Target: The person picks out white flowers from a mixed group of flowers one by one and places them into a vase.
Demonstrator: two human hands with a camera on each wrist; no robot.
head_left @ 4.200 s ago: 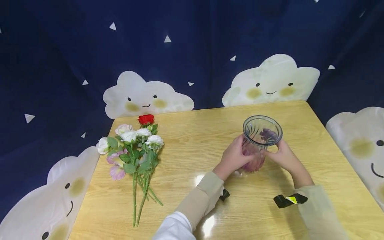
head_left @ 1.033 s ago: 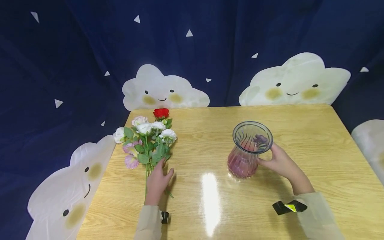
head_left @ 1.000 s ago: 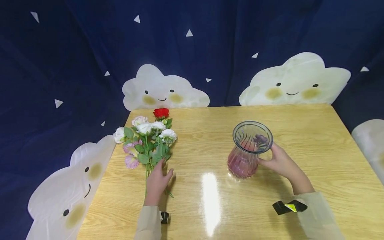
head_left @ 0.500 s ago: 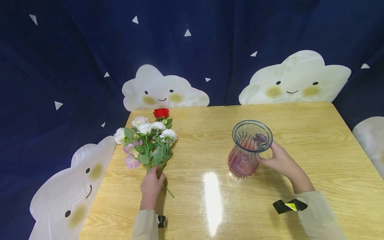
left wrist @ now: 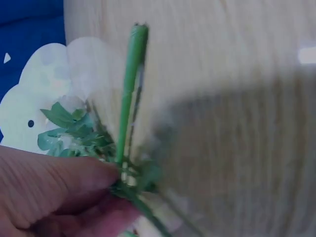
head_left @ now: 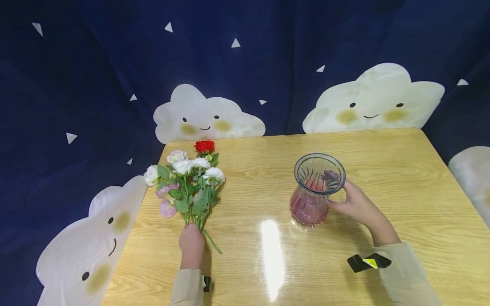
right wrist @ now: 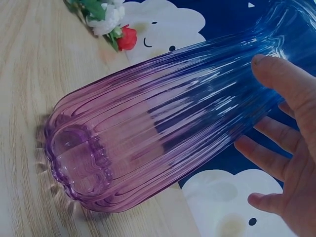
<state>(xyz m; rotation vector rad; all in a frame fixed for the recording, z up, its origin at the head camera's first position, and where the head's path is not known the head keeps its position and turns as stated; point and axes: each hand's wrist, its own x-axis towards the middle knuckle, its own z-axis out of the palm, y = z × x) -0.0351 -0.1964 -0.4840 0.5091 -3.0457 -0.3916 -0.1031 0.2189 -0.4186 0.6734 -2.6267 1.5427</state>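
On the left of the table lies a bunch of artificial flowers [head_left: 191, 187] with white, pink and red blooms, leafy green stems and heads pointing away. My left hand [head_left: 191, 242] grips the gathered stems. Its thumb and fingers pinch the stems [left wrist: 131, 89] in the left wrist view, where their cut ends show past the thumb. A ribbed glass vase [head_left: 309, 208], pink below and bluish at its flared rim, stands upright to the right. My right hand [head_left: 354, 208] holds it at the neck. The right wrist view shows thumb and fingers around the blue upper part; the vase [right wrist: 128, 138] holds no flowers.
The pale wooden table [head_left: 252, 182] stretches between the bunch and the vase, with a bright light reflection [head_left: 272, 259] near its front. A dark blue curtain [head_left: 268, 55] with smiling clouds hangs behind and at both sides.
My left hand left the vase, moved left to the flowers and closed around their stems, sliding slightly nearer the front. My right hand stays on the vase, which shifted slightly left earlier.
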